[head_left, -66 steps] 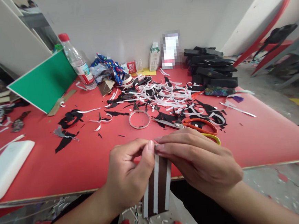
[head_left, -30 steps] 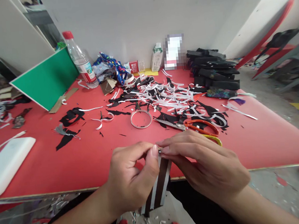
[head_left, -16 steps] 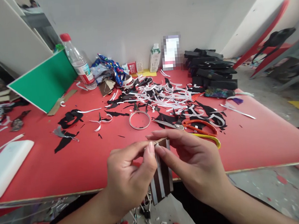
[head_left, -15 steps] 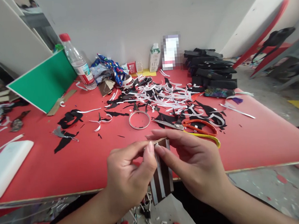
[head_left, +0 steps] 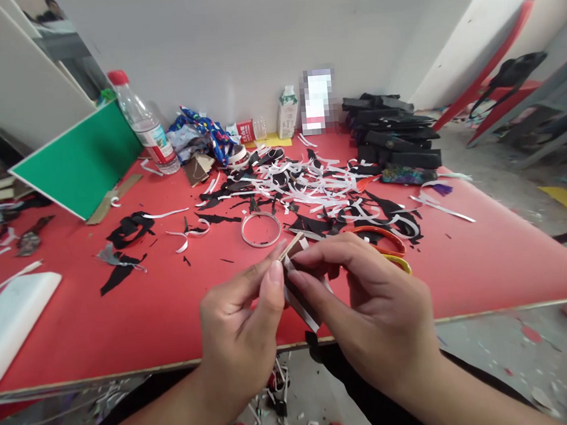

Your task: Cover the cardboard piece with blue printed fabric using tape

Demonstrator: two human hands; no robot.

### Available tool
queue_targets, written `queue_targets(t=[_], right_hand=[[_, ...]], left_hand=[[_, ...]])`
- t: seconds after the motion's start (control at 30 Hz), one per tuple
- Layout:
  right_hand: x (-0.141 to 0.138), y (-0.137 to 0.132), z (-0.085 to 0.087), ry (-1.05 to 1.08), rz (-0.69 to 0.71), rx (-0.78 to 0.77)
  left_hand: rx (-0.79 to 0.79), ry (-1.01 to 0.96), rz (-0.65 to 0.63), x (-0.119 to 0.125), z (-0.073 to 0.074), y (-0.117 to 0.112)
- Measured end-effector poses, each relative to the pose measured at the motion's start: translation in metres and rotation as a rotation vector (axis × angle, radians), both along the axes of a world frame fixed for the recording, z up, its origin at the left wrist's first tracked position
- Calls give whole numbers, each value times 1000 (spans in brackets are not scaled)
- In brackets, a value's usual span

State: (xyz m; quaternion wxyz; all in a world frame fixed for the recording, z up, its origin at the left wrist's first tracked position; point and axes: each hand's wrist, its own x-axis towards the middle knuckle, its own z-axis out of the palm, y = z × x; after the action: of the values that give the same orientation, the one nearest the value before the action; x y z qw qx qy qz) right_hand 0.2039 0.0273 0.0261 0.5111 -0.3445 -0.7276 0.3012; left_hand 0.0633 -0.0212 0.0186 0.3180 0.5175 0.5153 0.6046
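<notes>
Just in front of the table's near edge, both of my hands meet at a dark brown flat piece (head_left: pixel 300 296) with white tape strips along it. The piece is tilted, and my fingers cover much of it. My left hand (head_left: pixel 245 314) grips it near its top edge between thumb and fingers. With thumb and forefinger together, my right hand (head_left: pixel 369 304) pinches the end of a white strip (head_left: pixel 287 264) close to that edge. Scissors (head_left: pixel 381 236) with red and yellow handles lie on the table behind my right hand, partly hidden by it. A roll of tape (head_left: pixel 262 243) lies flat beyond my hands.
White strips and black scraps (head_left: pixel 305 178) spread over the red table (head_left: pixel 174 326). Behind them stand a stack of black pieces (head_left: pixel 392 125), a carton (head_left: pixel 287 112) and a plastic bottle (head_left: pixel 152 134). At left are a green board (head_left: pixel 83 163) and a white power bank (head_left: pixel 20 325).
The brown piece has turned and tilted, its lower end swinging up and to the right. My right fingers have drawn closer together at its top edge.
</notes>
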Motion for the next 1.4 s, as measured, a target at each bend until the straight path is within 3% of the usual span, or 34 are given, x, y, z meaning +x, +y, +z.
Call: queue_targets(t=[0.2, 0.73, 1.07, 1.4], right_hand=[[2, 9, -6, -31, -29, 18], [3, 15, -12, -61, -40, 71], [5, 16, -12, 11, 80, -29], [5, 16, -12, -84, 52, 74]], left_hand=[[-22, -96, -43, 6, -4, 0], [-43, -78, -24, 8, -3, 1], [-11, -75, -59, 8, -5, 1], [-63, -177, -80, 9, -4, 0]])
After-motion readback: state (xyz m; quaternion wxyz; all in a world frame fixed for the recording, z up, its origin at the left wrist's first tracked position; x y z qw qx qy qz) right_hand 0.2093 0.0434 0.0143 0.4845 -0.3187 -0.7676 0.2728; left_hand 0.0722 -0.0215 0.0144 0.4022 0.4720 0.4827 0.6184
